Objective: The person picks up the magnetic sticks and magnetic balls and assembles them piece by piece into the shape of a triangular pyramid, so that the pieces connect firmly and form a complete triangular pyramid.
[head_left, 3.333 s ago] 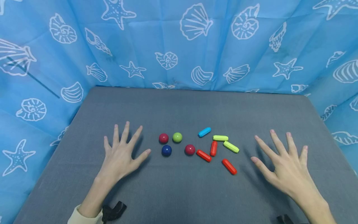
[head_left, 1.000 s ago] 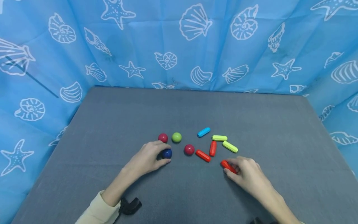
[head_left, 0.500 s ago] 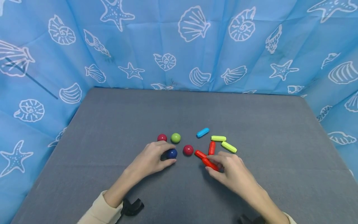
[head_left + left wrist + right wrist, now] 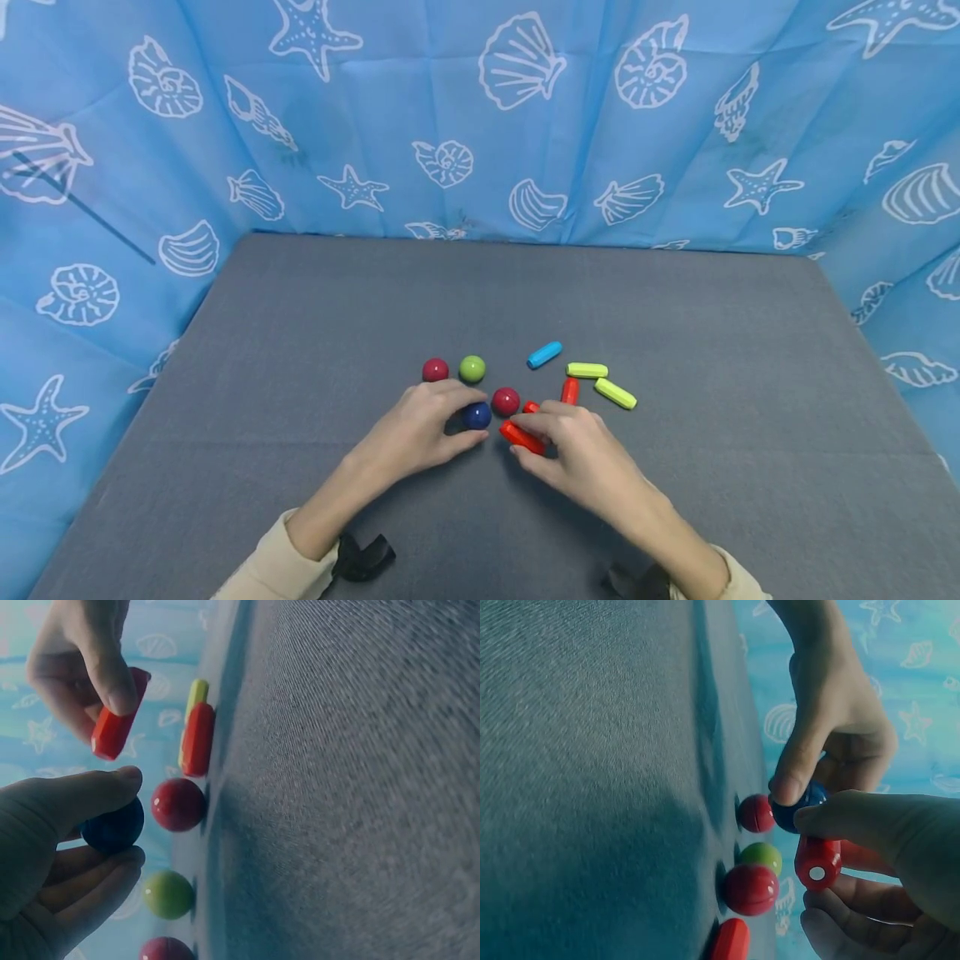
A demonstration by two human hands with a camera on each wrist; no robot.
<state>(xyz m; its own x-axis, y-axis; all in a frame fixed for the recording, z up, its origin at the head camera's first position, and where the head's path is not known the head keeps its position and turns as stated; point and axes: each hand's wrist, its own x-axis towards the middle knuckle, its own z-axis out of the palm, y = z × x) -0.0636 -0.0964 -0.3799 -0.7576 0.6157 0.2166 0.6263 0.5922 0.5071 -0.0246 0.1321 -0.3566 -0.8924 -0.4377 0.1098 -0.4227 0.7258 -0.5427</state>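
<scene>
My left hand point(image 4: 423, 425) pinches a glossy blue ball point(image 4: 477, 416) between thumb and fingers. Facing it, my right hand point(image 4: 588, 454) grips a red faceted rod point(image 4: 522, 437), one end pointing toward the ball. A small gap separates rod and ball in the head view. Both are raised off the cloth, as the left wrist view shows with the ball point(image 4: 116, 823) and rod point(image 4: 114, 727) farther from the surface than the loose pieces. In the right wrist view, a pale round dot marks the near end of the rod point(image 4: 817, 864).
Just beyond the hands lie a crimson ball point(image 4: 506, 402), a green ball point(image 4: 472, 368) and another crimson ball point(image 4: 435, 370). My right hand partly hides two red rods. A blue rod point(image 4: 544, 355) and two yellow-green rods point(image 4: 616, 393) lie behind on the grey cloth point(image 4: 337, 283).
From spread hands over the table, my left hand has taken the blue ball and my right a red rod. Over the last second both have moved inward, bringing rod and ball close together.
</scene>
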